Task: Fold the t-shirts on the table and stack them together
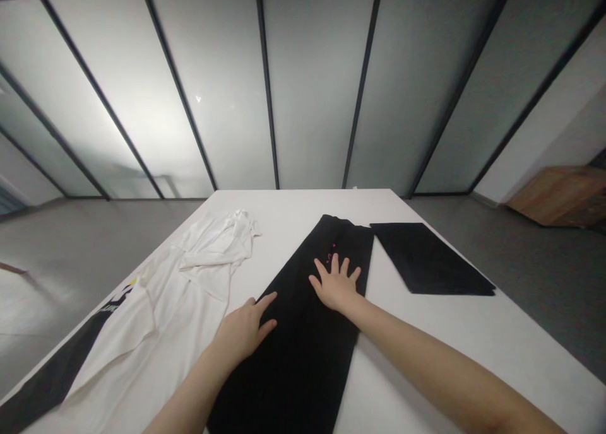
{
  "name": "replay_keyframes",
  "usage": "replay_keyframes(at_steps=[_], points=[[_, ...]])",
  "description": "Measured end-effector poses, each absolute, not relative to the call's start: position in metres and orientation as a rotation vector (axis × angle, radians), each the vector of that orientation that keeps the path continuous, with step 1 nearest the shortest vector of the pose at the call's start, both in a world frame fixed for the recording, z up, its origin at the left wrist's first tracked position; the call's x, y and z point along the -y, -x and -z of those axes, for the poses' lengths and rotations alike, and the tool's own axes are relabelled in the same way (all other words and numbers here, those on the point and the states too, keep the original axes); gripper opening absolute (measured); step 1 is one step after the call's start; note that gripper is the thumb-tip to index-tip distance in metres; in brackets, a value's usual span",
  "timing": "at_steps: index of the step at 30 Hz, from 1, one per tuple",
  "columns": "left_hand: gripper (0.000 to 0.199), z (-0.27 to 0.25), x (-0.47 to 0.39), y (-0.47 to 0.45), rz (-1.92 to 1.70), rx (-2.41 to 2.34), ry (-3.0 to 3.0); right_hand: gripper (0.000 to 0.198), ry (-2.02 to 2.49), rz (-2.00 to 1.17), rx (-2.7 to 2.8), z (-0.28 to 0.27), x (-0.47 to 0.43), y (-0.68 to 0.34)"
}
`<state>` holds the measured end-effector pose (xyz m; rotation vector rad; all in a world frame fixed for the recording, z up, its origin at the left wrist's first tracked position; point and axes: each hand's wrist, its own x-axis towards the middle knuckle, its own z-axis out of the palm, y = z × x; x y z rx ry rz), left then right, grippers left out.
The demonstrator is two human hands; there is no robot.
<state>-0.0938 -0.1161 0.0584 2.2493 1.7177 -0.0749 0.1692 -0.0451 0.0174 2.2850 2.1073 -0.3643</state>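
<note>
A long black garment (303, 346), folded lengthwise with a small pink print near its far end, lies on the white table (398, 371). My right hand (335, 285) rests on its upper part, palm down and fingers spread, just below the print. At the garment's left edge is my left hand (243, 330), its thumb and forefinger apart over the cloth; the other fingers are partly hidden. I cannot tell the garment's exact kind, and its near end runs out of view.
Right of the garment lies a flat, neatly folded black cloth (426, 260). A rumpled white garment (184, 308) with a dark printed part covers the table's left side. Frosted glass panels (312, 87) stand behind the table, and a wooden piece (563, 194) is far right.
</note>
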Motion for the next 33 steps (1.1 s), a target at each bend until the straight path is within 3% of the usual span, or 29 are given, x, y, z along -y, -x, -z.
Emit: replay_keyframes(at_steps=[10,21,27,33], points=[[0.058,-0.058,0.12,0.084,0.06,-1.794,-2.226,0.077,-2.228,0.318,-2.198,-0.012,0.03,-0.174],[0.059,-0.051,0.121,0.072,0.016,-1.88,-2.178,0.07,-1.929,0.308,-2.472,-0.025,-0.048,-0.178],[0.062,-0.031,0.122,0.067,-0.307,-1.959,-2.391,0.067,-1.76,0.308,-2.561,-0.032,-0.092,-0.18],[0.068,-0.018,0.123,0.059,-0.282,-1.388,-2.661,0.066,-1.7,0.294,-2.583,-0.034,-0.111,-0.184]])
